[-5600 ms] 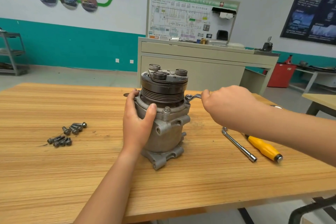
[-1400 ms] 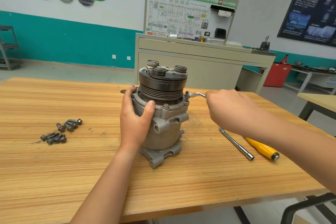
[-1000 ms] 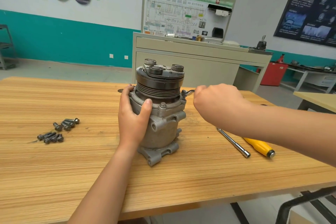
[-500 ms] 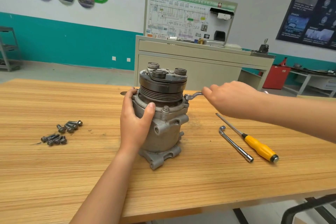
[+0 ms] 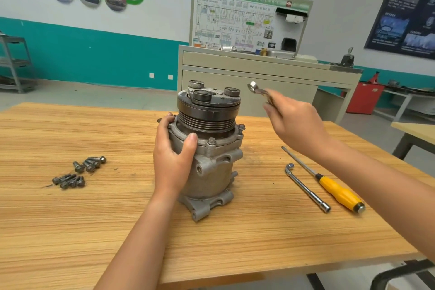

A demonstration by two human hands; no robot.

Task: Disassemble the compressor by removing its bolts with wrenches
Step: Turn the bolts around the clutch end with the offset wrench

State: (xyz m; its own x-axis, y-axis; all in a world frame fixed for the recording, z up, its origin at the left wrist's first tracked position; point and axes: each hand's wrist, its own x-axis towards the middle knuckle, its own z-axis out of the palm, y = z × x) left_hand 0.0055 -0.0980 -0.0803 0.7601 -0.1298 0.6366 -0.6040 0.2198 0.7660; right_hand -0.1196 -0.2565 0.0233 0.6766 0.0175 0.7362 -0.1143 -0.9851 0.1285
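Desk (image 5: 211,254) grain fills the near edge of my view, and at its centre stands the compressor (image 5: 216,172), upright on its mounting feet with the grooved pulley (image 5: 207,117) on top. My left grip (image 5: 173,160) is wrapped round the left side of the housing just under the flange, thumb across the front and fingers hooked over the rim. I judge the body to be cast metal, heavy and rigid, so it will not give under pressure. It stands tall on a small foot, though, and could tip or turn when a wrench pulls on it. The waist below the flange looks like the right place to brace it, clear of the pulley, which may spin. The surface looks dull and possibly oily, so I would hold firmly. Flange bolts (image 5: 211,141) sit seated at the front and right of the rim. To the left lies a small heap of loose bolts (image 5: 78,172), well apart from the compressor. To the right, an L-shaped socket wrench (image 5: 306,187) and a yellow-handled screwdriver (image 5: 339,192) lie side by side. Farther back, my right grip (image 5: 296,125) is closed on a small wrench (image 5: 257,90), whose round end is up in the air beside the pulley top, touching nothing. The bolt heads are small, so that end must seat squarely or it could slip. Behind the desk stands a grey cabinet (image 5: 259,77).
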